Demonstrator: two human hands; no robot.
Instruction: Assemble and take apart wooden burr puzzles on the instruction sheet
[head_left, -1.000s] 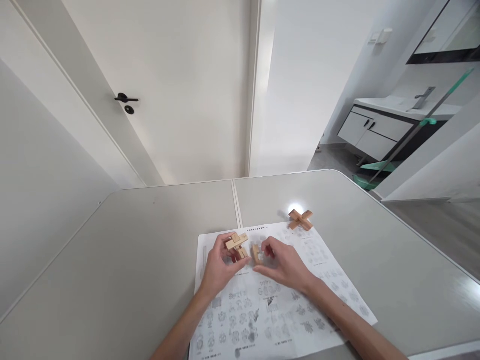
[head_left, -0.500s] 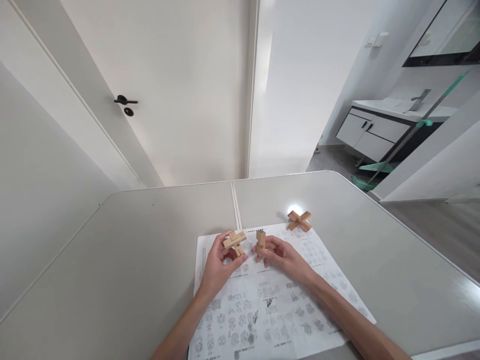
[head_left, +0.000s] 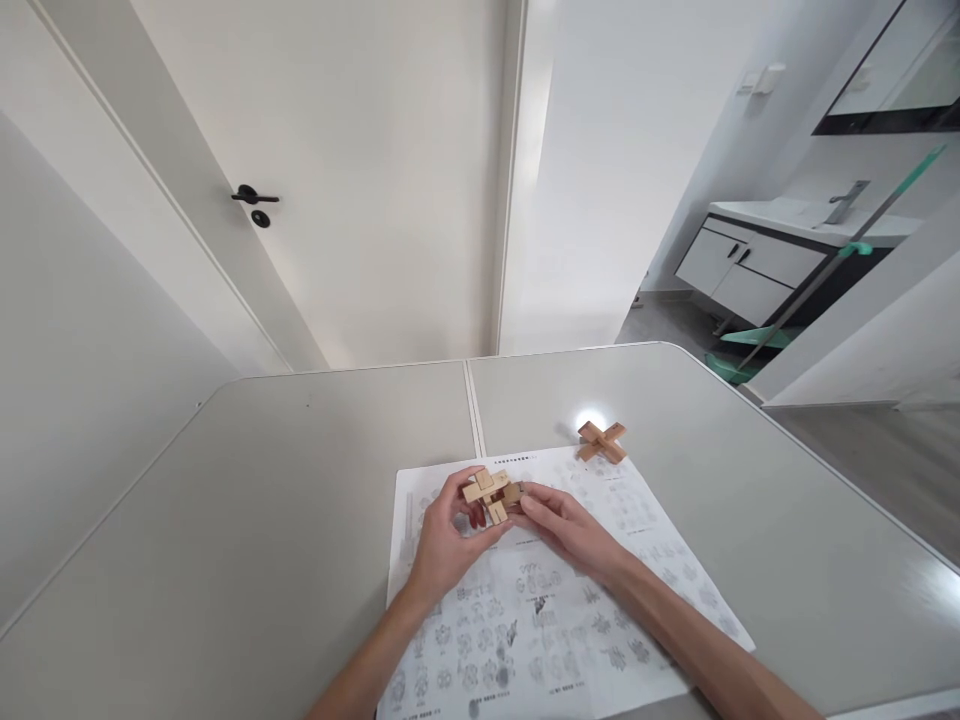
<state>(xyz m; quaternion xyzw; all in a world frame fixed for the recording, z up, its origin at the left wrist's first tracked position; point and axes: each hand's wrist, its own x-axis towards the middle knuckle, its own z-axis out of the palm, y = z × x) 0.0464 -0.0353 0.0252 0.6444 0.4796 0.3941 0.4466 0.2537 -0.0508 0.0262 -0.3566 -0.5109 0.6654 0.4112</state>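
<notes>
My left hand (head_left: 444, 545) grips a partly built wooden puzzle (head_left: 486, 493) of crossed light-wood bars, held just above a printed instruction sheet (head_left: 547, 610). My right hand (head_left: 564, 524) pinches a single wooden piece (head_left: 513, 493) and presses it against the right side of that puzzle. Both hands' fingers are closed round the wood. A second, finished wooden cross puzzle (head_left: 602, 442) lies on the table beyond the sheet's far right corner, apart from both hands.
The grey table (head_left: 247, 500) has a seam running down its middle and rounded far corners. Behind it are a white door with a black handle (head_left: 253, 197), a white wall, and at the right a bathroom vanity (head_left: 757, 265) and a green mop (head_left: 750, 350).
My right hand lifted the single wooden piece off the sheet, stood it upright, then brought it left against the puzzle in my left hand. The two hands have come together.
</notes>
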